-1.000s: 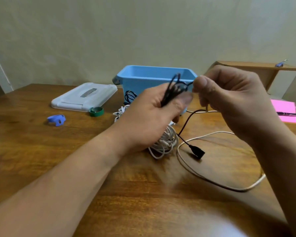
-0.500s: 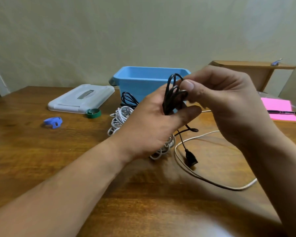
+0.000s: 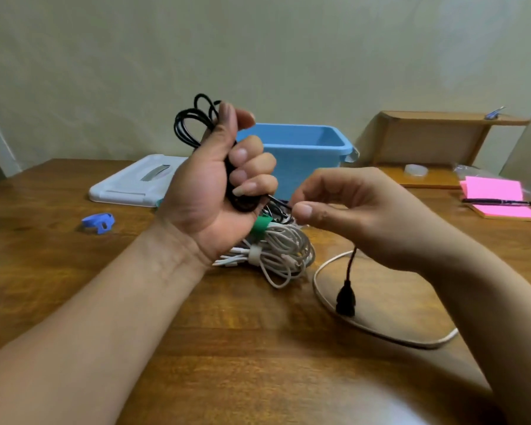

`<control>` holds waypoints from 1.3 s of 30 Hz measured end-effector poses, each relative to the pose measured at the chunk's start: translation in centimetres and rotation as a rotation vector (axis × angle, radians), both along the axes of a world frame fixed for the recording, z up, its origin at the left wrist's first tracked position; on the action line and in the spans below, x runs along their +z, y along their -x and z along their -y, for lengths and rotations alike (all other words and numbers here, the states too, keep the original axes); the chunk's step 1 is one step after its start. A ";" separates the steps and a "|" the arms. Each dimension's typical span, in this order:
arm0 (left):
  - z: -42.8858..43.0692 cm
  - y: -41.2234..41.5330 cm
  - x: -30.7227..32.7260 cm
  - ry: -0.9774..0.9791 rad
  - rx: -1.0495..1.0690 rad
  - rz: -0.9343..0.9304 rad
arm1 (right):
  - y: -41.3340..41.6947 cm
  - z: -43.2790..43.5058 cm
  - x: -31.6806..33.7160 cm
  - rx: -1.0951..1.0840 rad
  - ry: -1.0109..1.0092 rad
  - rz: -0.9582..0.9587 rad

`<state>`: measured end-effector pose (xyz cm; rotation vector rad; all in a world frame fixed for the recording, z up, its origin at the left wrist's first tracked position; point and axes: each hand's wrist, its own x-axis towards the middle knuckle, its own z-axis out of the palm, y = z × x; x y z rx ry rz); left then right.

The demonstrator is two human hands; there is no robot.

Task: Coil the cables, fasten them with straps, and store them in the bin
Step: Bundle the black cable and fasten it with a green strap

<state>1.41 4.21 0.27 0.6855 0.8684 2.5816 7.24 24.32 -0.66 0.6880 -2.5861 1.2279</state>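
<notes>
My left hand (image 3: 218, 191) is turned palm up and grips a coil of black cable (image 3: 193, 121), whose loops stick out above my thumb. My right hand (image 3: 350, 210) pinches the loose tail of that cable just right of the coil. The tail's black plug (image 3: 345, 300) hangs below my right hand, just above the table. Under my hands lies a bundle of white cables (image 3: 282, 253) bound with a green strap (image 3: 261, 223) and a white strap. The blue bin (image 3: 304, 148) stands open behind them.
A white lid (image 3: 129, 182) lies at the back left of the wooden table, with a blue strap (image 3: 100, 222) in front of it. A loose cream cable (image 3: 380, 335) loops to the right. Pink sticky notes (image 3: 500, 197) with a pen and a small wooden shelf (image 3: 442, 130) sit at the right.
My left hand has rolled palm up and lifted the black coil higher. My right hand has dropped from the coil's top to pinch the tail lower down. The view has shifted left.
</notes>
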 end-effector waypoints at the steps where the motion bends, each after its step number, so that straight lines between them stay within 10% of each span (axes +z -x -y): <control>1: 0.3 0.2 0.1 -0.013 0.010 0.012 | 0.0 -0.3 0.3 0.009 0.009 0.034; 5: 1.5 1.2 0.5 0.041 0.086 -0.007 | 0.1 -1.7 0.5 0.031 0.005 0.171; 13: -0.8 -1.3 -1.5 0.925 0.328 -0.550 | 0.6 -2.2 0.7 0.012 0.540 0.165; 25: -0.9 -2.8 -1.4 1.028 0.413 -0.965 | 0.1 -1.3 1.4 0.162 0.736 0.023; 35: -2.4 -4.5 -2.3 0.662 -0.474 -0.316 | -0.6 0.9 0.3 0.304 0.636 0.225; 39: -2.6 -3.8 -2.3 0.683 -0.506 -0.222 | -0.4 2.0 0.1 0.148 0.767 0.232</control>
